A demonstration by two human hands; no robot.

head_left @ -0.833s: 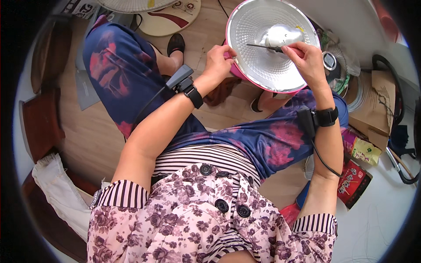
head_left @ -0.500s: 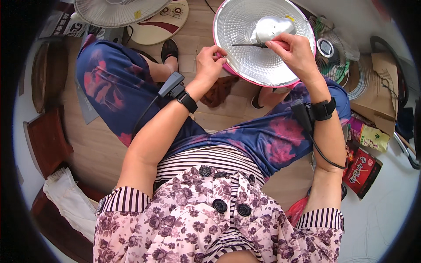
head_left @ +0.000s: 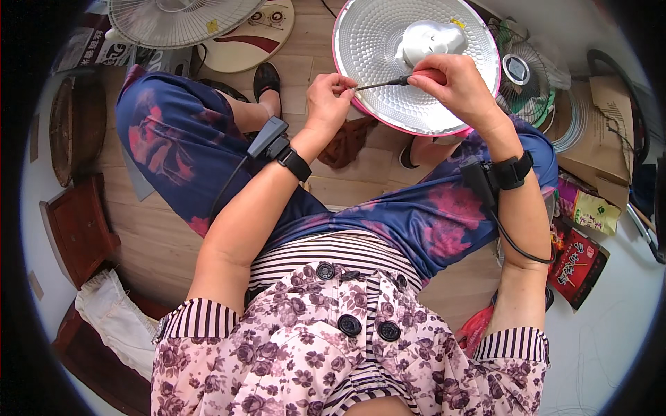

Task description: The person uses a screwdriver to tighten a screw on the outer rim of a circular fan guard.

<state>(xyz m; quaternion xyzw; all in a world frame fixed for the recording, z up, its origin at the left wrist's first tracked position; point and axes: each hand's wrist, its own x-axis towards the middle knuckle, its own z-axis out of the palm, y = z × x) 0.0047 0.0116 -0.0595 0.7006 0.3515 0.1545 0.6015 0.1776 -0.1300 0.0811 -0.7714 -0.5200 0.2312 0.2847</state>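
Observation:
A silver dimpled heater dish (head_left: pixel 374 48) with a pink rim and a white central cover (head_left: pixel 431 43) leans in front of me at the top. My right hand (head_left: pixel 454 87) is closed round the red handle of a screwdriver (head_left: pixel 383 84). Its dark shaft lies across the lower part of the dish, pointing left. At the dish's left rim, my left hand (head_left: pixel 329 100) is pinched right by the screwdriver's tip. What these fingers hold, if anything, is too small to make out.
A white fan (head_left: pixel 184 21) and a round cream base (head_left: pixel 253 41) lie at the upper left. Right of the dish are a fan (head_left: pixel 517 73), a coil of wire (head_left: pixel 572 125), a cardboard box (head_left: pixel 600 139) and a red box (head_left: pixel 579 267). Brown wooden furniture (head_left: pixel 80 222) stands at left.
The screwdriver has moved left and down with my right hand, so its tip now meets my left fingertips. My left hand has shifted slightly at the rim and stays pinched.

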